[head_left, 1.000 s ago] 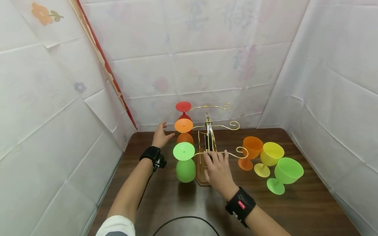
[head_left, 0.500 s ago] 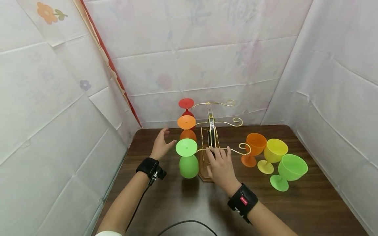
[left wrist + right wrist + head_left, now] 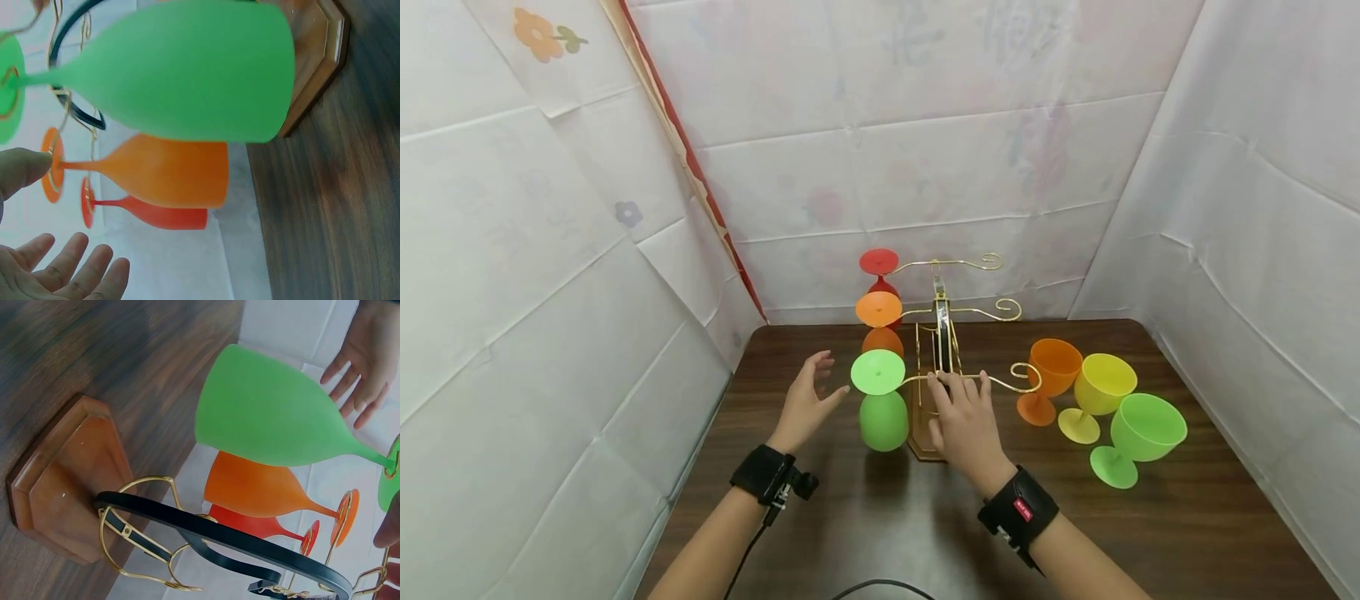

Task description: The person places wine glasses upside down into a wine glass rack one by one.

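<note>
A goblet rack (image 3: 943, 333) with gold wire arms and a wooden base (image 3: 75, 481) stands on the table. From its left side hang three upside-down goblets, one behind another: green (image 3: 883, 422) in front, orange (image 3: 878, 310) in the middle, red (image 3: 878, 262) at the back. My right hand (image 3: 966, 421) holds the front wire arm by the rack's centre, fingers bent over it and thumb below. Left of the hanging green goblet, my left hand (image 3: 805, 408) is held with fingers spread, holding nothing. The right-hand wire curls carry no goblets.
Upright on the table to the right are an orange goblet (image 3: 1055, 367), a yellow goblet (image 3: 1105, 385) and a green goblet (image 3: 1148, 429). White sheeting (image 3: 955, 192) encloses the table's back and sides. A black cable (image 3: 745, 558) trails from my left wristband.
My left hand has drawn back toward me, from beside the orange hanging goblet to beside the green one. My right hand stays on the rack. The head view has shifted slightly.
</note>
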`<state>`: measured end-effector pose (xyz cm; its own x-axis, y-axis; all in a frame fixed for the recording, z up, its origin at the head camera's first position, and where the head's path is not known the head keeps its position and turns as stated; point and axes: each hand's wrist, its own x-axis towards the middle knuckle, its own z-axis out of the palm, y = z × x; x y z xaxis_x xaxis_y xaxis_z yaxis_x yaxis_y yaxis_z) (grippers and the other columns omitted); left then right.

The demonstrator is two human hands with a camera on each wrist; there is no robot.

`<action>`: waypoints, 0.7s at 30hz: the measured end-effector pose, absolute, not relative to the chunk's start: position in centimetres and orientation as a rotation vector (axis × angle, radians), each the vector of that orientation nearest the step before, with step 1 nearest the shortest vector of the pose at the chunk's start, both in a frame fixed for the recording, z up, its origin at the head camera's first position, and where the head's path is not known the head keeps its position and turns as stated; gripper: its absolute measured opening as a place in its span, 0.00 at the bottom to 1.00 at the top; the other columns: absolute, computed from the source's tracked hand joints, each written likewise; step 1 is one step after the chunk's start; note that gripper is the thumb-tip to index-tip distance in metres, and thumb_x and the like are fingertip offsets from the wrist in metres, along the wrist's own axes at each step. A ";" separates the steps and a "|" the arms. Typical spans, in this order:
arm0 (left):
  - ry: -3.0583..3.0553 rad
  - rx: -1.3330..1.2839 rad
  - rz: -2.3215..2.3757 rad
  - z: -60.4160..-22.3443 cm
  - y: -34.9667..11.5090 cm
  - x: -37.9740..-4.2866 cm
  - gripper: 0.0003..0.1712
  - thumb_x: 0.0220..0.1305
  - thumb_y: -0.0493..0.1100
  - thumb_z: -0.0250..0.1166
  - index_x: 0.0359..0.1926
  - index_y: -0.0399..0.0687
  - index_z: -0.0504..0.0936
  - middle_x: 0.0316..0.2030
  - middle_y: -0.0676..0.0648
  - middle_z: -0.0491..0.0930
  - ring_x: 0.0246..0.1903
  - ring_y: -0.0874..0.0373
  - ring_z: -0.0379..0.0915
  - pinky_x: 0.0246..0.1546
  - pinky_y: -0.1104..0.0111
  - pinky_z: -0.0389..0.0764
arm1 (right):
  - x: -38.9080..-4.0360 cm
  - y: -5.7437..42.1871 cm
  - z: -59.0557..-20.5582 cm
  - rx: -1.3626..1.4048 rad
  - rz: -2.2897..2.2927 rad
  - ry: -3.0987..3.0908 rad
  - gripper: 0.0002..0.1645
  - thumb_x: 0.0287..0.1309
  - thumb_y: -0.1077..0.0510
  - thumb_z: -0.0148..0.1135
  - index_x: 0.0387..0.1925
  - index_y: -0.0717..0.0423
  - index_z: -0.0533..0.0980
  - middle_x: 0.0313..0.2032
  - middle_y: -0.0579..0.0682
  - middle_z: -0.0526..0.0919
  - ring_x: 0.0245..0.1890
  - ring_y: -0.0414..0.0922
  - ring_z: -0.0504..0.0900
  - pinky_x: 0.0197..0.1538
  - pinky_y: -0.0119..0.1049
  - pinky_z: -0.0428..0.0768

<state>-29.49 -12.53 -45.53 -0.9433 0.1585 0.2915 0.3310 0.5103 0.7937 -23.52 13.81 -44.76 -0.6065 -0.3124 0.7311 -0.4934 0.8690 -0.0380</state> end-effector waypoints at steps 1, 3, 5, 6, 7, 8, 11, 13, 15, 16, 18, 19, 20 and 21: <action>-2.569 -0.424 -1.403 -45.6 -12.5 -29.0 0.39 0.58 0.40 0.67 0.67 0.43 0.58 0.59 0.39 0.68 0.57 0.43 0.66 0.53 0.49 0.72 | -23.5 13.8 -44.8 0.578 0.310 -2.262 0.34 0.36 0.63 0.66 0.53 0.61 0.75 0.47 0.59 0.75 0.45 0.56 0.72 0.56 0.68 0.63; -2.566 -0.432 -1.398 -45.8 -12.3 -27.9 0.39 0.57 0.40 0.68 0.67 0.43 0.59 0.59 0.39 0.68 0.57 0.44 0.66 0.53 0.49 0.71 | -23.5 13.8 -44.7 0.580 0.329 -2.258 0.33 0.37 0.64 0.64 0.53 0.61 0.75 0.47 0.59 0.75 0.45 0.56 0.72 0.56 0.67 0.63; -2.567 -0.437 -1.390 -46.0 -12.0 -26.9 0.40 0.57 0.40 0.68 0.67 0.44 0.59 0.59 0.40 0.69 0.57 0.44 0.67 0.53 0.49 0.71 | -23.5 13.8 -44.7 0.584 0.351 -2.258 0.32 0.38 0.64 0.64 0.53 0.61 0.75 0.47 0.59 0.75 0.45 0.56 0.72 0.57 0.68 0.62; -2.563 -0.438 -1.398 -46.0 -11.8 -26.3 0.40 0.56 0.40 0.69 0.67 0.44 0.59 0.59 0.40 0.70 0.57 0.45 0.67 0.53 0.49 0.71 | -23.5 13.8 -44.6 0.582 0.356 -2.260 0.32 0.38 0.64 0.64 0.53 0.61 0.75 0.47 0.59 0.75 0.45 0.56 0.72 0.57 0.67 0.62; -2.555 -0.440 -1.410 -46.1 -11.7 -25.8 0.40 0.56 0.39 0.69 0.67 0.43 0.60 0.58 0.40 0.70 0.57 0.45 0.67 0.53 0.48 0.71 | -23.5 13.8 -44.6 0.582 0.361 -2.262 0.32 0.38 0.64 0.64 0.53 0.61 0.75 0.47 0.59 0.75 0.45 0.56 0.73 0.57 0.68 0.62; -2.548 -0.440 -1.426 -46.2 -11.5 -25.3 0.40 0.56 0.39 0.69 0.67 0.44 0.60 0.58 0.40 0.70 0.58 0.45 0.67 0.53 0.48 0.71 | -23.4 13.8 -44.6 0.581 0.367 -2.266 0.32 0.38 0.64 0.64 0.53 0.62 0.75 0.47 0.59 0.76 0.45 0.56 0.73 0.57 0.67 0.62; -2.533 -0.446 -1.472 -46.4 -11.0 -23.9 0.40 0.56 0.39 0.69 0.67 0.44 0.60 0.58 0.40 0.70 0.58 0.44 0.67 0.53 0.47 0.71 | -23.4 13.8 -44.5 0.576 0.375 -2.274 0.32 0.38 0.64 0.63 0.53 0.61 0.75 0.47 0.58 0.76 0.46 0.56 0.72 0.57 0.67 0.62; -2.524 -0.456 -1.484 -46.5 -10.7 -23.2 0.40 0.55 0.39 0.69 0.67 0.43 0.60 0.58 0.40 0.70 0.59 0.42 0.66 0.54 0.46 0.71 | -23.4 13.8 -44.4 0.578 0.381 -2.277 0.32 0.39 0.64 0.62 0.53 0.61 0.75 0.48 0.58 0.76 0.46 0.56 0.72 0.57 0.67 0.62; -2.520 -0.457 -1.489 -46.5 -10.4 -22.7 0.40 0.55 0.38 0.69 0.66 0.43 0.61 0.58 0.40 0.70 0.59 0.42 0.67 0.54 0.46 0.70 | -23.5 13.9 -44.4 0.583 0.390 -2.277 0.31 0.40 0.64 0.62 0.53 0.61 0.75 0.48 0.58 0.76 0.46 0.56 0.72 0.57 0.67 0.62; -2.518 -0.459 -1.487 -46.5 -10.3 -22.5 0.40 0.55 0.39 0.70 0.66 0.43 0.61 0.58 0.40 0.71 0.58 0.42 0.67 0.54 0.46 0.70 | -23.5 13.9 -44.3 0.586 0.393 -2.277 0.31 0.40 0.64 0.61 0.54 0.62 0.75 0.48 0.58 0.76 0.47 0.56 0.72 0.57 0.67 0.62; -2.515 -0.467 -1.480 -46.5 -10.1 -22.0 0.40 0.55 0.39 0.70 0.66 0.43 0.61 0.57 0.40 0.71 0.58 0.44 0.67 0.54 0.48 0.71 | -23.4 14.0 -44.4 0.594 0.408 -2.281 0.31 0.41 0.64 0.60 0.54 0.62 0.74 0.49 0.58 0.75 0.47 0.57 0.72 0.58 0.67 0.61; -2.514 -0.462 -1.487 -46.4 -10.0 -21.8 0.40 0.55 0.39 0.70 0.66 0.44 0.62 0.57 0.42 0.71 0.58 0.45 0.68 0.54 0.50 0.72 | -23.4 14.0 -44.4 0.598 0.413 -2.283 0.31 0.42 0.64 0.59 0.54 0.62 0.74 0.49 0.58 0.75 0.48 0.57 0.72 0.58 0.67 0.61; -2.508 -0.466 -1.498 -46.3 -9.9 -21.6 0.40 0.55 0.39 0.70 0.66 0.45 0.62 0.57 0.42 0.71 0.58 0.47 0.68 0.53 0.51 0.72 | -23.3 14.1 -44.4 0.600 0.418 -2.287 0.31 0.42 0.64 0.59 0.55 0.62 0.74 0.50 0.58 0.75 0.48 0.57 0.72 0.59 0.66 0.60; -2.499 -0.472 -1.512 -46.2 -9.8 -21.3 0.40 0.54 0.39 0.70 0.66 0.45 0.62 0.57 0.43 0.71 0.58 0.47 0.68 0.52 0.51 0.73 | -23.3 14.2 -44.4 0.604 0.424 -2.291 0.32 0.43 0.64 0.58 0.55 0.61 0.73 0.50 0.58 0.75 0.49 0.57 0.72 0.59 0.66 0.60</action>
